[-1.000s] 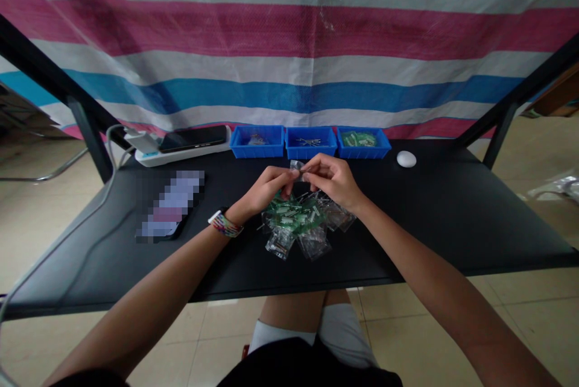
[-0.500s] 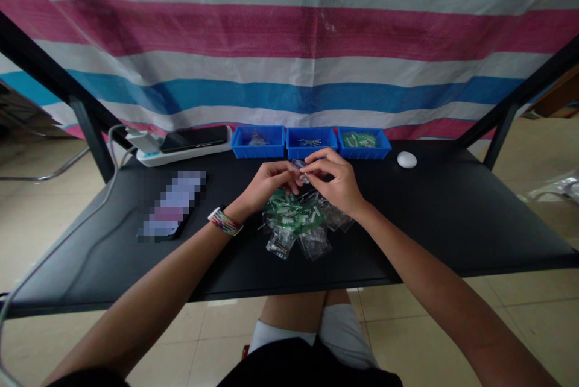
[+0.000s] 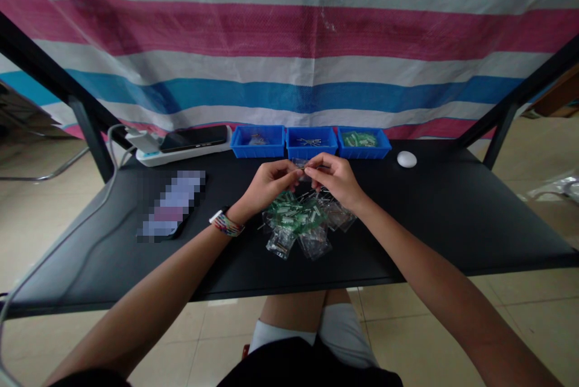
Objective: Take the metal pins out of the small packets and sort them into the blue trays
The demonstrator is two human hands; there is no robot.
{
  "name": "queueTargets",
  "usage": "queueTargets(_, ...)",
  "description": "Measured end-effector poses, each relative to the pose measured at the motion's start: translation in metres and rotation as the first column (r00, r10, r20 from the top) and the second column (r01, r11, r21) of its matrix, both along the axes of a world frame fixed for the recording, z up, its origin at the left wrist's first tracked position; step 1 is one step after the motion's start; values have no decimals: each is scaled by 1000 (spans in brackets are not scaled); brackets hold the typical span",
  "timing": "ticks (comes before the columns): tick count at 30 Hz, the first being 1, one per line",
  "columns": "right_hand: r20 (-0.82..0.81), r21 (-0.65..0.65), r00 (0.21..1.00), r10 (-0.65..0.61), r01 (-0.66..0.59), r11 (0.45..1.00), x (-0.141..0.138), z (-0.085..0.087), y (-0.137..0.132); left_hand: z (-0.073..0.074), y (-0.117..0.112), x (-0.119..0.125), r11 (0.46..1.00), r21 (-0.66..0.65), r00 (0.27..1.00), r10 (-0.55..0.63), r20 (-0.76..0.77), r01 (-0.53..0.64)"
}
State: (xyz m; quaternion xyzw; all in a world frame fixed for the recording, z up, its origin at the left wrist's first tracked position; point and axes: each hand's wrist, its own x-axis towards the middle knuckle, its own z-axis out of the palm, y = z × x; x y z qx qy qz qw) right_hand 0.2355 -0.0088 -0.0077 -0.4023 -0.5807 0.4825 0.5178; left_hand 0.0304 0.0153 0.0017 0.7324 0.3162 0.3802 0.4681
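Note:
Between my two hands is a small clear plastic bag (image 3: 299, 163), pinched by the fingertips over the middle of the black table. My left hand (image 3: 274, 183) is closed on its left side. My right hand (image 3: 335, 179) grips the right side with thumb and forefinger. What the bag contains is too small to make out. Just below the hands lies a heap of green-and-white small pieces (image 3: 294, 213) with thin metal pins or screws partly hidden behind my right hand. Several clear bags (image 3: 281, 242) with small parts lie around the heap's near edge.
Along the back stand three blue bins: left (image 3: 257, 149), middle (image 3: 312, 151) and right (image 3: 364, 151), each holding small parts. A white mouse (image 3: 406, 160) sits to their right. Leftward are a power strip (image 3: 190, 155) bearing a black phone (image 3: 194, 138), and a blurred-out phone (image 3: 174, 206).
My right hand has dropped slightly and its fingers have drawn in against the bag. My left hand stays nearly in place. The heap and bins look the same.

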Motion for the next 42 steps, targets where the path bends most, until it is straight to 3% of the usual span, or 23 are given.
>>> queueTargets(5,114,178,990,-81,60,982,1,3,-4,1,-1,-3,999,-21,996,46,-76,-48)
queueTargets(8,273,410,942,-195,70,909,3,5,-8,0,2,-4,991,-132,1000,17,-27,-20)
queueTargets(11,361,570,898,-253,2,821,3,6,-11,-2,5,-4,972,-231,999,-26,36,34)
queueTargets(14,398,649,871,-287,-47,759,3,4,-13,-4,7,-3,965,-263,996,1,85,22)
queueTargets(17,425,672,846,-323,-55,739,3,1,-12,-4,8,-3,969,-248,992,41,116,-11)
queueTargets(22,443,653,824,-353,-27,757,5,2,-11,-6,11,-3,971,-229,990,95,104,-69)
queueTargets(25,395,616,849,-350,38,787,8,7,-10,-6,16,-6,960,-222,968,204,148,-168)
queueTargets(30,479,415,841,-253,38,909,21,8,-2,-10,35,-18,901,-227,851,426,307,-370)
queueTargets(34,636,291,756,-158,-44,956,38,5,6,-13,50,-30,833,-317,753,549,363,-454)
queueTargets(37,714,280,682,-161,-68,958,49,6,7,-13,54,-35,807,-369,718,584,380,-461)
queueTargets(42,785,212,612,-101,-112,971,55,6,6,-8,50,-37,830,-431,740,531,413,-355)
